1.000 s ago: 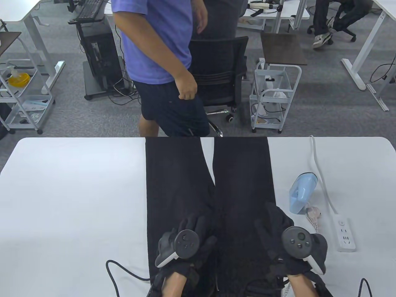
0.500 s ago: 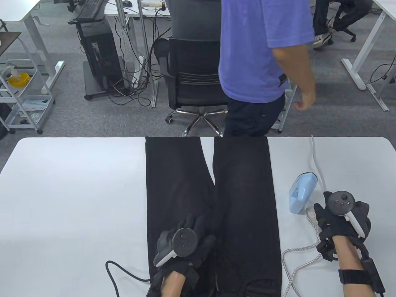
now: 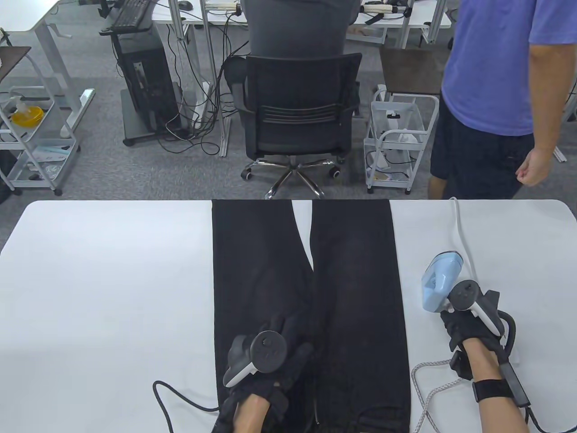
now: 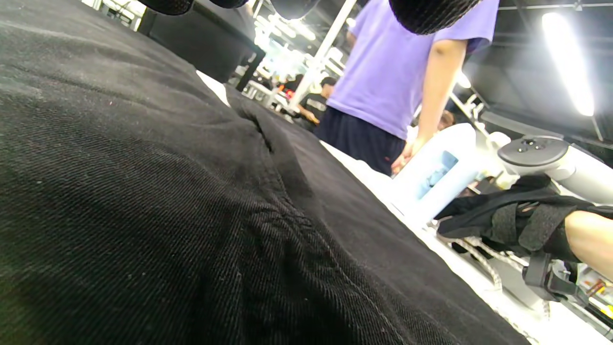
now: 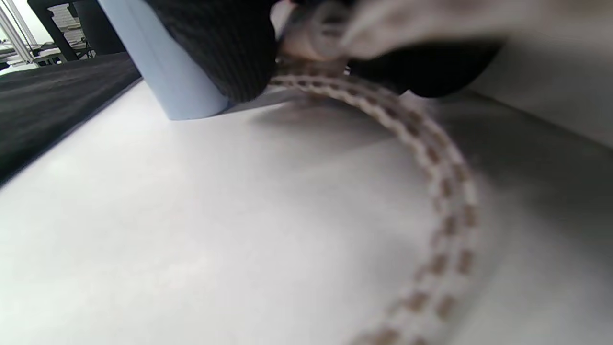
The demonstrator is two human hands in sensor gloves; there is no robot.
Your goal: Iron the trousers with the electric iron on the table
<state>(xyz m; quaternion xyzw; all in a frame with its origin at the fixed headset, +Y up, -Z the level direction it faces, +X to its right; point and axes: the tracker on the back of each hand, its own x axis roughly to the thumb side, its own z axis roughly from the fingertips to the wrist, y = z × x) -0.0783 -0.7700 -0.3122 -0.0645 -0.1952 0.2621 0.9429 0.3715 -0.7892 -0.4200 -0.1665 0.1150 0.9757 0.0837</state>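
Black denim trousers (image 3: 311, 288) lie flat mid-table, legs pointing to the far edge, narrow V gap between them at the far end, waist near. Pale blue electric iron (image 3: 439, 282) stands on end on the white tabletop, just right of the right leg; braided cord (image 3: 428, 388) trails near.

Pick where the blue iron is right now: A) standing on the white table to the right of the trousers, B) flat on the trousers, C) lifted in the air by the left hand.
A: the blue iron stands upright on the white table, right of the black trousers, with the right hand at its base.
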